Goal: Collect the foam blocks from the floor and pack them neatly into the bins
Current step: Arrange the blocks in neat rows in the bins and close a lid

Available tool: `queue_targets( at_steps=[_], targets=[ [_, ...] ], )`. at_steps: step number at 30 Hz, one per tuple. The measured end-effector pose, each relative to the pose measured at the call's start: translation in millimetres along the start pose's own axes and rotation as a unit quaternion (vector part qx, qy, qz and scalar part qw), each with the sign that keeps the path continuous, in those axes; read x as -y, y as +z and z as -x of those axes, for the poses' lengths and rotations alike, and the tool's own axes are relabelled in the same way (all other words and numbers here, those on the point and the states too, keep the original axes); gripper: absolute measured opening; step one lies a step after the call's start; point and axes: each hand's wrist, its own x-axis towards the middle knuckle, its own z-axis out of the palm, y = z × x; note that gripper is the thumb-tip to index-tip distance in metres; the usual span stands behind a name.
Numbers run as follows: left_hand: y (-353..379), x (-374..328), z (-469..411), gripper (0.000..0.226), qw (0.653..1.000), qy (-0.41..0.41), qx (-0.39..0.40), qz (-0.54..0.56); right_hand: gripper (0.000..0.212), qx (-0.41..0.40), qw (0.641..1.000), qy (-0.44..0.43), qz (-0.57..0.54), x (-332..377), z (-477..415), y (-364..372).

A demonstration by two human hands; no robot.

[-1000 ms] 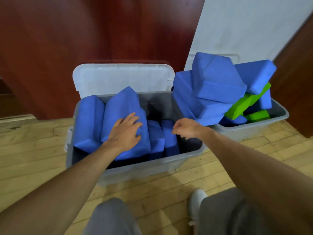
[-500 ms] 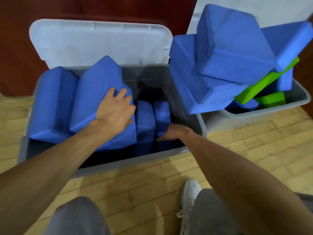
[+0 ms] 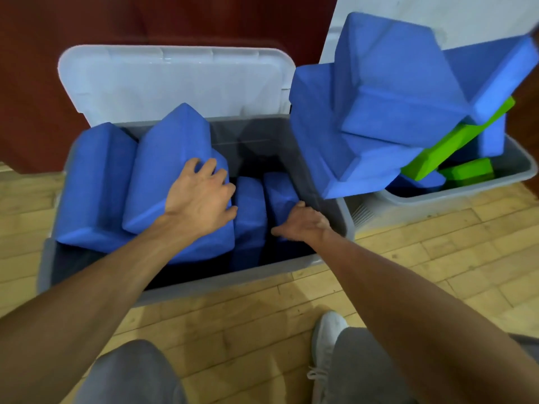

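Block [image 3: 163, 176] beneath left grip [image 3: 201, 196]

Open bin [image 3: 204, 284] on the floor [image 3: 233, 316] just ahead, lid [image 3: 175, 80] standing up behind it. Inside, two big foam blocks [image 3: 96, 182] lean at the left and two narrow blocks [image 3: 250, 205] stand upright at the right. Touching its right side is a second bin [image 3: 495, 182], with a heap of blocks [image 3: 393, 91] piled above its rim.

Left hand [image 3: 201, 196] lies spread flat; right hand [image 3: 303, 224] reaches downward.
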Motion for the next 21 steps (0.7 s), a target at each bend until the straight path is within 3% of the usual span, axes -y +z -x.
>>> queue_targets(
  at_steps=[4,7,10,12,16,19,21],
  targets=[
    [-5.6,-1.3,4.0,0.038,0.999,-0.002,-0.027,0.036,0.104,-0.079,0.997,-0.018,0.001,1.9,19.6,-14.8],
    [-9.3,-7.4,7.2,0.039,0.997,0.005,-0.034,0.074,0.095,-0.142,0.989,-0.021,-0.032,5.4,33.4,-18.3],
    [-19.7,-34.0,6.9,0.036,0.974,-0.038,-0.038,0.22,0.08,-0.202,0.973,-0.023,-0.113,8.6,47.9,-11.5],
    [-26.6,-55.3,5.7,0.033,0.918,-0.115,0.027,0.38,0.081,-0.216,0.958,-0.014,-0.188,10.3,51.5,-5.0],
    [-6.4,-79.6,-4.6,0.039,0.756,-0.249,0.157,0.584,0.083,-0.218,0.894,0.006,-0.392,9.0,46.1,-3.5],
    [-3.7,-85.7,-6.0,0.04,0.633,-0.32,0.125,0.694,0.045,-0.191,0.864,0.014,-0.466,-2.2,44.8,-6.2],
    [-5.3,-87.8,-6.4,0.045,0.583,-0.344,0.098,0.729,0.037,-0.161,0.857,0.006,-0.49,-11.7,46.0,-5.9]
  ],
)
